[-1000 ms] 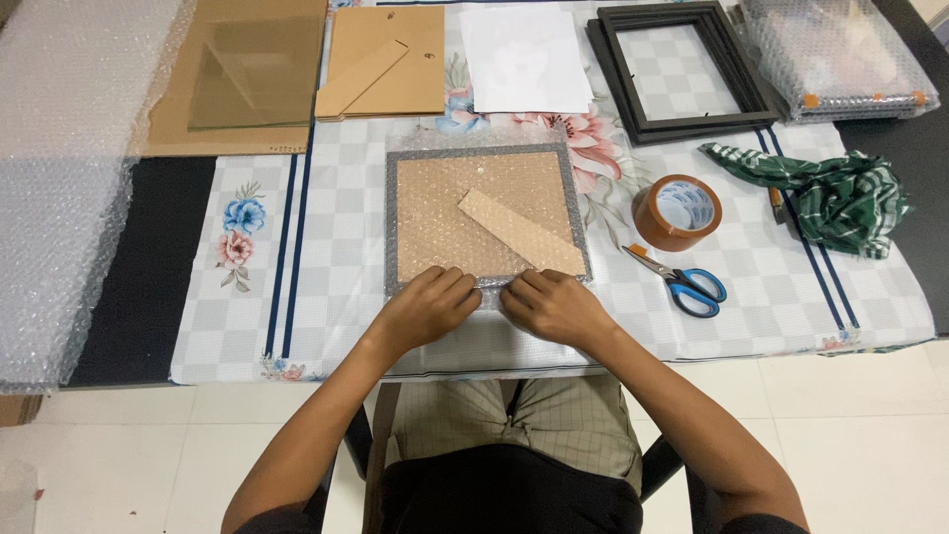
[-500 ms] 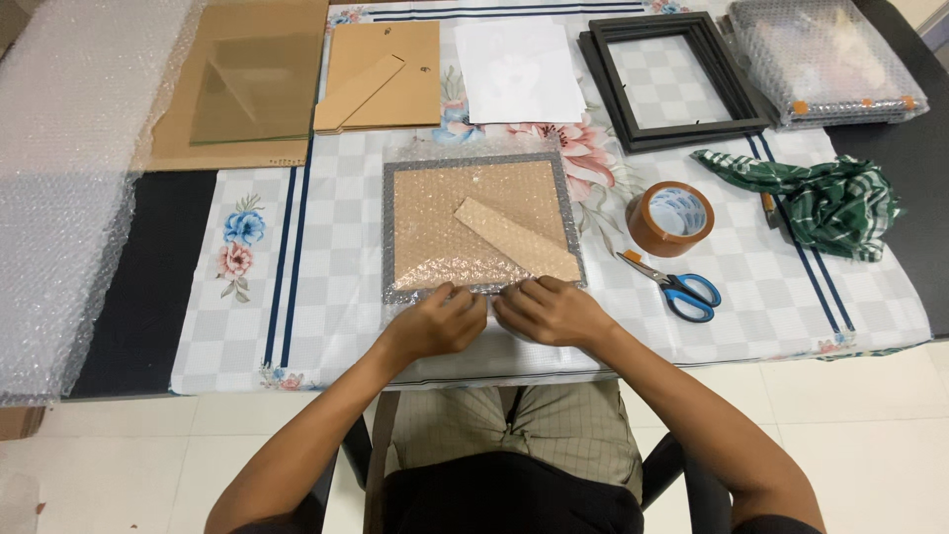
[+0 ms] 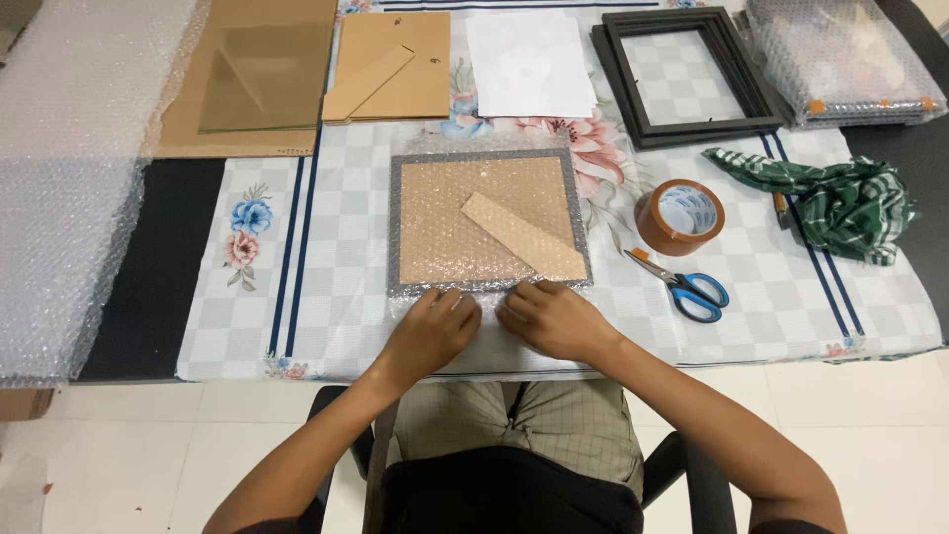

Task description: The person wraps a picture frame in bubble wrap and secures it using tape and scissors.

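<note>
Your left hand (image 3: 432, 328) and right hand (image 3: 554, 316) lie side by side, fingers curled down on the crinkly bubble wrap (image 3: 465, 297) at the near edge of the wrapped frame (image 3: 489, 220), pressing rather than gripping. That flat, grey-rimmed frame with its brown board back lies mid-surface (image 3: 336, 287). Right of it sit a glossy tape roll (image 3: 679, 216), blue-handled scissors (image 3: 682, 285) and a crumpled green cloth (image 3: 835, 203); nothing blocks your hands.

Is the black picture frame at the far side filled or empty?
Empty: the checked tablecloth shows straight through the black frame's opening.
</note>
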